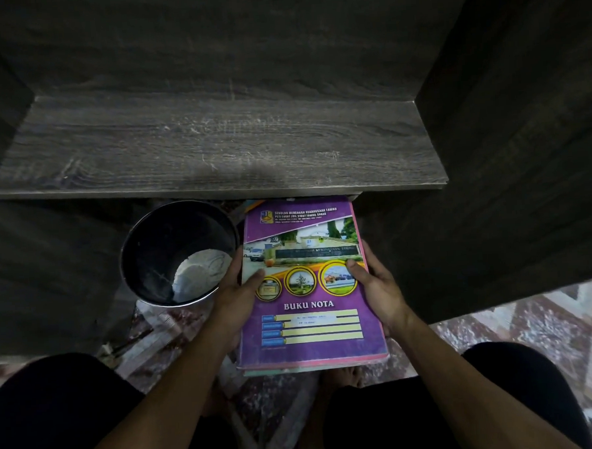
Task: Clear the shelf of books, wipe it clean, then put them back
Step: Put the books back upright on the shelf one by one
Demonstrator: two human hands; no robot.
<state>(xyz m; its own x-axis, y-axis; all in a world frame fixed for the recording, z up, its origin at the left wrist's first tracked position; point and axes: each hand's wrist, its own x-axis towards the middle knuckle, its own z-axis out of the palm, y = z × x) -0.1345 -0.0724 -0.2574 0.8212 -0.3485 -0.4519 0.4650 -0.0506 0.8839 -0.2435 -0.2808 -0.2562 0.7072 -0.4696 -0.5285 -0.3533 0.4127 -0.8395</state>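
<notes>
Item: stack of books [309, 309], purple notebook on top, lower centre; its far end lies just under the shelf [215, 142] front edge. We hold both long edges: left hand [238, 289], right hand [376, 282], each grip closed, thumb on cover. Bucket [145, 252] with cloth [201, 270], centre left, just beside the left hand.

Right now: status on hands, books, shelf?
Left hand and right hand grip the book stack by its sides, below the shelf. No books on it. Bucket with cloth beside stack, not blocking.
</notes>
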